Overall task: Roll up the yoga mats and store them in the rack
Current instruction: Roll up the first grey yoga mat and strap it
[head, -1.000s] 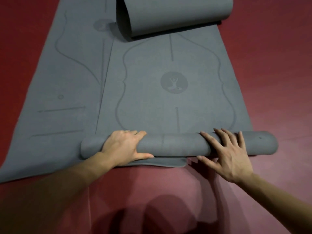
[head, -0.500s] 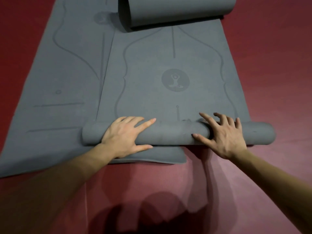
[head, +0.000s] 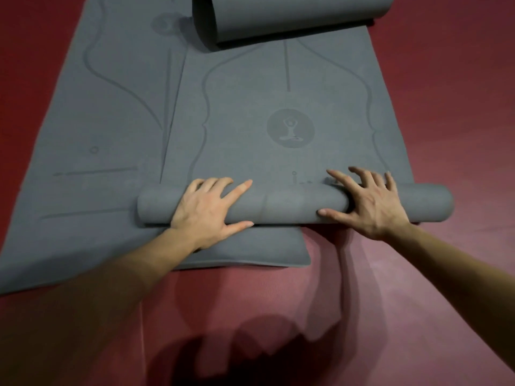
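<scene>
A grey yoga mat (head: 292, 87) with a round seated-figure emblem lies on the floor, its near end wound into a roll (head: 289, 204) that runs left to right. My left hand (head: 206, 210) rests on the left part of the roll, fingers spread flat over its top. My right hand (head: 370, 201) presses on the right part, fingers splayed and reaching over the far side. A second grey mat (head: 92, 129) lies flat underneath, sticking out to the left and toward me. The first mat's far end (head: 292, 18) curls up loosely.
Dark red floor (head: 459, 107) surrounds the mats on the right, the left edge and close to me. My shadow falls on the floor at the bottom. No rack is in view.
Both hands have pushed the roll away from me along the mat. More of the lower mat's near edge now shows behind the roll.
</scene>
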The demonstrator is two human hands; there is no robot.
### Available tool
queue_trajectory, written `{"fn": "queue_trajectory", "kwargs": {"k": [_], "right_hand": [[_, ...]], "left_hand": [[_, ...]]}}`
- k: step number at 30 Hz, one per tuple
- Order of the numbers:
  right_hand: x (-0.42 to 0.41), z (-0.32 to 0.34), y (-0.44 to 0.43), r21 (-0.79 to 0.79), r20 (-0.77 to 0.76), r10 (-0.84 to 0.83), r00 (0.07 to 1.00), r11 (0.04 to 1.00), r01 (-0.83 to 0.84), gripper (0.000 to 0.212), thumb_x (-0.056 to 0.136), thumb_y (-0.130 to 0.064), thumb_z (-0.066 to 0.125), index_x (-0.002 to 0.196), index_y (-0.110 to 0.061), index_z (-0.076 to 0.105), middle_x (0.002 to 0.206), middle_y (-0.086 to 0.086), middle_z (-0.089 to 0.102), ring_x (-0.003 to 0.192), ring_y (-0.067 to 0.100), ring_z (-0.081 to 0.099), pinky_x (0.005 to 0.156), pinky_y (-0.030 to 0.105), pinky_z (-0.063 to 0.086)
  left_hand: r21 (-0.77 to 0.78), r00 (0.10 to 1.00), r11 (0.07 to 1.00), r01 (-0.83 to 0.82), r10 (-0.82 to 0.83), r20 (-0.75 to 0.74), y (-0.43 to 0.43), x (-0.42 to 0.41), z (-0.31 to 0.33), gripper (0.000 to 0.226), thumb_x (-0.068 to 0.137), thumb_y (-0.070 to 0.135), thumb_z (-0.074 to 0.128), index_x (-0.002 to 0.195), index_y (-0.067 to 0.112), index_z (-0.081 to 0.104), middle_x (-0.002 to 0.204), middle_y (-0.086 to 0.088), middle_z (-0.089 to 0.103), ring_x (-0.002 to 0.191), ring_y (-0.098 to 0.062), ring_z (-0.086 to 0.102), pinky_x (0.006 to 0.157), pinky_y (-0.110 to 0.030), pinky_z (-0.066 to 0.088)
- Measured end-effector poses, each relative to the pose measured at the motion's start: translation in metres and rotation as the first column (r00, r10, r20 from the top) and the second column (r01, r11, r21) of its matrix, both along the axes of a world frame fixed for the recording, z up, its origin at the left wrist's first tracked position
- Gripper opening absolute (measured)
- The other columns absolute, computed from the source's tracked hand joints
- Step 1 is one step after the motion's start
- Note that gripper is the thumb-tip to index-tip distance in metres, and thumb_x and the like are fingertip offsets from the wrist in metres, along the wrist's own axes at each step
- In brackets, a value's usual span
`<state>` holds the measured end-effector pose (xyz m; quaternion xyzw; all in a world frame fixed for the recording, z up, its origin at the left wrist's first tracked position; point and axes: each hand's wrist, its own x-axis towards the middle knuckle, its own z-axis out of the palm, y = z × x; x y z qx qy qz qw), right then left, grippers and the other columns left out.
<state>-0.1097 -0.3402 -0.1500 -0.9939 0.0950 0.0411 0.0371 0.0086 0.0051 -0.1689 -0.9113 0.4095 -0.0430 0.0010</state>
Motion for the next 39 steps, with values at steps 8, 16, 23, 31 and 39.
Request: {"fn": "queue_trajectory", "kwargs": {"k": [8,16,23,31,39], "right_hand": [[-0.012,-0.015,0.012,-0.035,0.101,-0.109,0.989,0.993,0.113,0.091,0.077,-0.096,0.028,0.146,-0.039,0.046,0.144,0.018,0.048,0.143,0.036,0.035,0.116,0.075,0.011],[0.011,-0.006,-0.007,-0.074,0.069,0.001,0.998,0.997,0.004,0.104,0.066,-0.107,0.024,0.141,-0.04,0.05,0.123,0.004,0.063,0.122,0.035,0.054,0.113,0.066,0.026],[-0.025,-0.002,-0.001,-0.066,0.084,0.04,0.996,0.997,-0.035,0.096,0.074,-0.102,0.026,0.138,-0.036,0.056,0.116,0.004,0.064,0.113,0.035,0.057,0.107,0.058,0.036],[-0.1,-0.003,0.044,-0.029,0.202,0.061,0.978,0.998,-0.056,0.083,0.082,-0.086,0.046,0.141,-0.03,0.062,0.133,0.018,0.059,0.126,0.042,0.054,0.117,0.065,0.024],[-0.073,-0.006,0.038,-0.048,0.048,0.004,0.999,0.999,-0.002,0.086,0.084,-0.094,0.026,0.143,-0.039,0.055,0.13,0.006,0.062,0.125,0.034,0.054,0.118,0.061,0.024]], "left_hand": [[-0.028,0.999,0.999,-0.046,0.046,0.003,-0.004,0.01,0.0,0.084,0.087,0.082,0.037,0.153,0.03,0.042,0.132,-0.006,0.059,0.121,-0.029,0.056,0.112,-0.051,0.035],[0.096,1.0,0.995,-0.017,0.018,-0.009,-0.011,0.026,0.007,0.093,0.084,0.086,0.024,0.15,0.023,0.044,0.128,-0.009,0.062,0.112,-0.033,0.062,0.097,-0.046,0.049],[0.062,0.991,0.993,0.095,-0.101,0.088,-0.001,-0.004,0.009,0.08,0.09,0.074,0.035,0.134,0.012,0.06,0.104,-0.015,0.067,0.084,-0.036,0.067,0.076,-0.044,0.055],[-0.02,0.996,0.996,0.085,-0.084,0.042,0.043,-0.057,0.003,0.076,0.089,0.075,0.045,0.133,0.016,0.061,0.108,-0.009,0.067,0.09,-0.03,0.069,0.082,-0.042,0.057],[-0.011,0.999,0.999,0.035,-0.035,-0.003,0.033,-0.053,0.015,0.075,0.093,0.069,0.043,0.152,0.023,0.046,0.14,-0.007,0.058,0.132,-0.031,0.053,0.116,-0.053,0.035]]}}
